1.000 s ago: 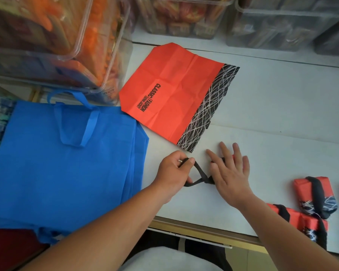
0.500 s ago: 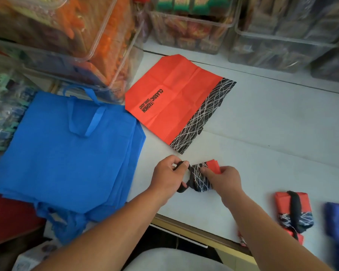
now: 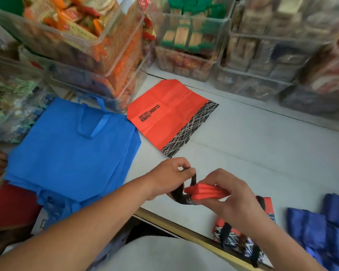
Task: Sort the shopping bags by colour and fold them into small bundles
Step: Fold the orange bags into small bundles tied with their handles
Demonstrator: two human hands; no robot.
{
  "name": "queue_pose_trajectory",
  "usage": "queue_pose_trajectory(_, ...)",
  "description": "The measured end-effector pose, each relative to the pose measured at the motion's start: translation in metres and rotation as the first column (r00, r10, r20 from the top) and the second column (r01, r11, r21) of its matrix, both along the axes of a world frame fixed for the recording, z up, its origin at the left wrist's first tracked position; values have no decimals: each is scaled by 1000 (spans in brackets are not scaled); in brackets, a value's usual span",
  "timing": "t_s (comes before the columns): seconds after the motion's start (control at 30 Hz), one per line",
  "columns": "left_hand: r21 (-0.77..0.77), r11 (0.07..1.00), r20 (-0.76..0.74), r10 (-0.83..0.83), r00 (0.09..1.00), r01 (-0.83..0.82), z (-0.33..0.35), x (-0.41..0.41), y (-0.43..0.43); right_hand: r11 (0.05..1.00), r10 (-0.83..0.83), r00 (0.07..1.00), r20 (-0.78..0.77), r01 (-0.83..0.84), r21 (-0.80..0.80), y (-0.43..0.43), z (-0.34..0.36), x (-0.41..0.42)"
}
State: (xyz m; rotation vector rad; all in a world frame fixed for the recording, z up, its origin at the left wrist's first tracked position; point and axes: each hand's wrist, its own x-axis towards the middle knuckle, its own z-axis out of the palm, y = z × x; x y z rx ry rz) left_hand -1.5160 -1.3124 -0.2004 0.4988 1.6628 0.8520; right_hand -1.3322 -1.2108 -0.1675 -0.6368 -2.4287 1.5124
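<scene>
My right hand (image 3: pixel 231 200) grips a folded red bundle (image 3: pixel 205 192) just above the white table (image 3: pixel 262 153). My left hand (image 3: pixel 170 177) pinches the bundle's black handle strap (image 3: pixel 184 190), which loops round its left end. A flat red bag (image 3: pixel 168 116) with a black scribble-patterned band lies behind the hands. A stack of blue bags (image 3: pixel 70 153) lies flat to the left. Finished red bundles (image 3: pixel 241 237) wrapped in black straps sit at the table's front edge under my right forearm. Dark blue folded bags (image 3: pixel 325 231) lie at the far right.
Clear plastic bins (image 3: pixel 184 55) full of packaged goods line the back of the table, and a larger stack of bins (image 3: pixel 82 55) stands at the back left. A dark red surface (image 3: pixel 10 206) shows below the blue stack. The table's front edge (image 3: pixel 174 229) runs just below my hands.
The bundle has been lifted off the table and turned on edge in my right hand, while my left hand pulled the black strap round its end. The camera view tilted up.
</scene>
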Motion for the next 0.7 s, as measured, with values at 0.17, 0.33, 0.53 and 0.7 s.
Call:
queue_pose_trajectory(0.17, 89, 988, 58, -128, 990, 122, 43, 23, 0, 964, -222, 975, -29, 215, -158, -4, 23, 14)
queue_pose_trajectory(0.33, 91, 991, 92, -107, 990, 99, 67, 38, -7, 964, -188, 982, 20, 189, -188, -9, 30, 25)
queue_pose_trajectory(0.53, 24, 992, 141, -124, 982, 122, 87, 47, -13, 991, -109, 990, 93, 115, -68, -19, 30, 32)
queue_pose_trajectory(0.7, 73, 997, 214, 24, 977, -41, 90, 51, -15, 981, -195, 973, 121, 193, 33, -17, 30, 32)
